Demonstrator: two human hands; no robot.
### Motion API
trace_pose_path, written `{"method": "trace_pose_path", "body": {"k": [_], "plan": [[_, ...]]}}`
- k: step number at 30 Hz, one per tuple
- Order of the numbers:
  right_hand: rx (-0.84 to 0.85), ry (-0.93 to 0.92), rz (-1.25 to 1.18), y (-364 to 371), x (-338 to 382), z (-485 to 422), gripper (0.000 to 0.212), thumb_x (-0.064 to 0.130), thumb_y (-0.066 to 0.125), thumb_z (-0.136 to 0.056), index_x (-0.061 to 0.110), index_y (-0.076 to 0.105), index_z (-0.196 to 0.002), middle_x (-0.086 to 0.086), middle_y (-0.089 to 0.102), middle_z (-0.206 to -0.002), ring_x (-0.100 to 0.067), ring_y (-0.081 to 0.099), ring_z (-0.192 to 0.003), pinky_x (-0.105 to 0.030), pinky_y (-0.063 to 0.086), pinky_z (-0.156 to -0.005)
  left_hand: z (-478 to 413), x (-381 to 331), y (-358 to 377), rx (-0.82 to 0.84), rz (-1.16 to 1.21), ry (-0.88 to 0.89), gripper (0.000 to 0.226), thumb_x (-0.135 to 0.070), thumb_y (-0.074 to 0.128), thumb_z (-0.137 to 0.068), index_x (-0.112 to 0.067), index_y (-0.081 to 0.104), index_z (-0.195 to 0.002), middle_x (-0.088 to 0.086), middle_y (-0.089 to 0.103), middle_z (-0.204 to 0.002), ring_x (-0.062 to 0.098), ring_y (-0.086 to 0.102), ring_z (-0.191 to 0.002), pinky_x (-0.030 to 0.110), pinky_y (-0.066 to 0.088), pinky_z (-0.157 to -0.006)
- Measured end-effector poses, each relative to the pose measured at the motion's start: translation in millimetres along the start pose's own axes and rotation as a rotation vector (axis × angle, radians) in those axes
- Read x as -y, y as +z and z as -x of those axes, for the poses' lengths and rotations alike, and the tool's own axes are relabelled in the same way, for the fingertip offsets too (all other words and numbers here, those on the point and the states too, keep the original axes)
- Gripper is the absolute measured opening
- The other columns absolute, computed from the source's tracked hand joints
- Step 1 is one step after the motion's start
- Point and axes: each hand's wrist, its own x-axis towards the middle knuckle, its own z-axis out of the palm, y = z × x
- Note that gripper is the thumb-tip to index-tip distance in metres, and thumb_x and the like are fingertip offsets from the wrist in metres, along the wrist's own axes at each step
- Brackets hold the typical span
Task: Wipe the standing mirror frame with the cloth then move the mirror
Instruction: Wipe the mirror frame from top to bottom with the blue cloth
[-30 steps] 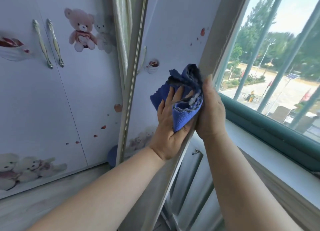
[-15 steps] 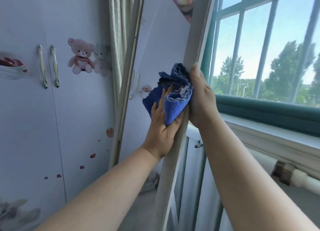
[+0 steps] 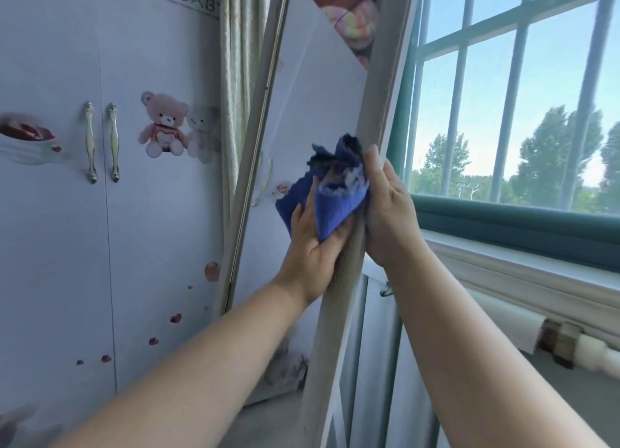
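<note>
At nine o'clock in the view stands a pale wardrobe (image 3: 60,246). Its two metal handles (image 3: 89,142) sit side by side across the door seam, with a teddy bear picture (image 3: 163,125) at their three o'clock. A ribbed curtain (image 3: 240,61) hangs at eleven o'clock, just behind the left rail of the standing mirror (image 3: 312,105). The mirror fills the middle, tilted so that its top leans toward one o'clock, and its glass reflects the wardrobe. The blue cloth (image 3: 335,206) is bunched near the centre of the view, lying over the right edge of the glass and touching the right rail of the frame (image 3: 380,88). The left hand (image 3: 312,251), reaching in from seven o'clock, holds the cloth from its six o'clock. Its thumb is tucked beside the cloth's lower corner against the rail, and its fingers run up under the fold, so how far they curl cannot be told. At the cloth's three o'clock the right hand (image 3: 391,212), coming from five o'clock, lies against the outer side of the same rail. One digit points straight up along the rail, its tip beside the top of the cloth. The other fingers are hidden behind the rail, and whether they wrap it cannot be told. At two o'clock a barred window (image 3: 510,112) shows trees and sky. Its white sill (image 3: 503,263) runs toward four o'clock, with a pipe (image 3: 597,353) under it.
</note>
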Motion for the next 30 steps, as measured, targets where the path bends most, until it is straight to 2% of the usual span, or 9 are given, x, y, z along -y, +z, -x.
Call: {"method": "trace_pose_path", "body": {"k": [2,6,9,13,17,19,21,25,30], "plan": [[-0.006,-0.021,0.029,0.6,0.9,2.5,0.031,0.035,0.039,-0.108,0.019,0.065,-0.106,-0.018,0.071,-0.115,-0.033,0.068,-0.109,-0.05,0.054,-0.097,-31.4,-13.8,-3.8,0.014,-0.015,-0.044,0.054,-0.041,0.043,-0.096,-0.018,0.046,-0.145,0.012,0.051,-0.145,0.027,0.042,-0.141,0.052,0.027,-0.119],[0.026,0.005,0.046,1.8,4.0,3.8,0.029,0.04,0.039,-0.107,0.021,0.061,-0.111,-0.017,0.069,-0.107,-0.029,0.07,-0.086,-0.039,0.058,-0.062,-73.7,-33.7,-8.5,0.0,-0.049,-0.073,0.055,-0.043,0.045,-0.096,-0.011,0.048,-0.141,0.017,0.056,-0.139,0.031,0.049,-0.134,0.052,0.035,-0.115],[0.031,0.003,0.029,2.5,4.4,3.3,0.024,0.034,0.045,-0.105,0.017,0.06,-0.114,-0.02,0.069,-0.118,-0.035,0.068,-0.108,-0.056,0.056,-0.09,-65.2,-24.5,-3.4,0.003,-0.07,-0.019,0.061,-0.046,0.044,-0.092,-0.01,0.047,-0.141,0.017,0.054,-0.14,0.032,0.047,-0.136,0.055,0.033,-0.115],[-0.02,-0.006,0.083,2.5,1.7,0.8,0.033,0.036,0.057,-0.092,0.013,0.06,-0.115,-0.024,0.068,-0.119,-0.037,0.066,-0.112,-0.058,0.049,-0.101,-9.8,17.2,-4.5,-0.017,-0.087,-0.033,0.067,-0.058,0.043,-0.09,-0.028,0.033,-0.15,0.009,0.038,-0.153,0.028,0.033,-0.146,0.055,0.026,-0.119],[-0.004,0.003,0.174,4.8,0.5,1.3,0.075,0.046,0.059,-0.081,0.009,0.041,-0.144,-0.017,0.058,-0.138,-0.034,0.054,-0.13,-0.056,0.042,-0.11,56.8,47.5,-7.6,-0.023,-0.105,-0.085,0.055,-0.078,0.042,-0.08,-0.076,0.019,-0.13,0.0,0.023,-0.161,0.02,0.019,-0.152,0.052,0.017,-0.124],[0.009,-0.017,0.167,1.7,-1.2,0.4,0.057,0.039,0.06,-0.083,0.014,0.051,-0.134,-0.011,0.063,-0.13,-0.031,0.058,-0.124,-0.056,0.044,-0.108,68.4,47.4,-8.8,-0.018,-0.099,-0.131,0.053,-0.084,0.043,-0.074,-0.085,0.017,-0.121,-0.001,0.022,-0.161,0.018,0.018,-0.152,0.051,0.016,-0.124],[0.017,-0.047,0.177,-0.5,-3.0,-0.8,0.026,0.03,0.059,-0.084,0.026,0.059,-0.111,-0.002,0.07,-0.111,-0.025,0.065,-0.107,-0.052,0.05,-0.103,61.4,40.8,-12.7,-0.029,-0.086,-0.153,0.06,-0.077,0.046,-0.076,-0.077,0.022,-0.13,-0.002,0.023,-0.161,0.018,0.019,-0.151,0.049,0.016,-0.124],[-0.002,-0.089,0.174,-3.8,-7.0,-2.0,0.015,0.021,0.061,-0.085,0.029,0.061,-0.098,0.003,0.07,-0.09,-0.019,0.067,-0.088,-0.044,0.056,-0.086,1.0,12.9,-21.9,0.031,-0.016,-0.142,0.082,-0.065,0.047,-0.078,-0.028,0.034,-0.15,0.004,0.043,-0.152,0.021,0.037,-0.144,0.048,0.027,-0.121],[0.045,-0.07,0.146,-7.5,-8.3,-2.0,0.019,0.019,0.061,-0.086,0.028,0.061,-0.102,0.0,0.069,-0.084,-0.014,0.07,-0.07,-0.033,0.058,-0.061,-90.2,-9.0,-34.0,-0.032,-0.084,-0.196,0.081,-0.064,0.043,-0.081,-0.028,0.029,-0.153,0.005,0.044,-0.152,0.029,0.04,-0.141,0.049,0.031,-0.119]]}}
